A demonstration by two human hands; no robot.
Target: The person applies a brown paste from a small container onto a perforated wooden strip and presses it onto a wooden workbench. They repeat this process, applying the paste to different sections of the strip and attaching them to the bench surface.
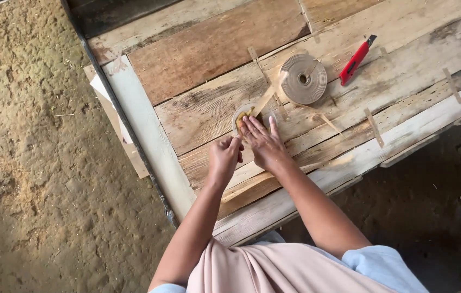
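A red utility knife [356, 59] with a black tip lies near the weathered brown-and-grey plank tabletop's [203, 49] far edge, beside a tan tape roll [303, 79]; pale pink cloth [274, 271] drapes below.

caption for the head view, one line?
Both hands press a small round object on a plank table beside a tape roll.

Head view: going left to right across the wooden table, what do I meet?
Left hand → right hand, flat on a small round piece → tape roll → red knife → loose strip on the table.
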